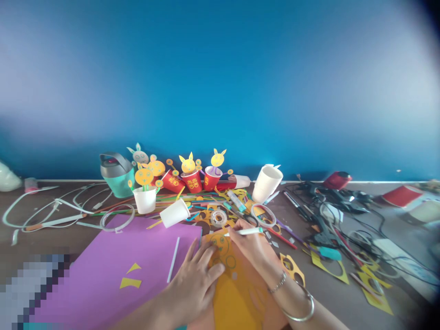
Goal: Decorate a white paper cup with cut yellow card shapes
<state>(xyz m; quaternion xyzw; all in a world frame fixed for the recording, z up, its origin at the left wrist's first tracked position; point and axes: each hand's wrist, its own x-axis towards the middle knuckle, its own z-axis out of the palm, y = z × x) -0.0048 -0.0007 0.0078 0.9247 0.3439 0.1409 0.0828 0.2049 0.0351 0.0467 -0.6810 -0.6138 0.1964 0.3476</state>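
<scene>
A sheet of orange paper (228, 302) lies in front of me, with a round face and smaller circles drawn on it in dark lines. My left hand (197, 279) rests on the paper's left side, fingers spread flat beside the drawing. Pinched in my right hand (249, 245) is a white marker (250, 231) with a green end. Its tip points left toward the upper edge of the drawn face. To the left is purple paper (99, 261), partly under my left forearm, with yellow scraps (130, 283) and a white strip (173, 260) on it.
Paper cups with animal-face figures stand along the back, including a red cup (192, 180) and a white cup (145, 200). Another white cup (174, 213) lies tipped. A tape roll (219, 218) sits beyond the drawing. Black cables and a glue gun (328, 229) crowd the right.
</scene>
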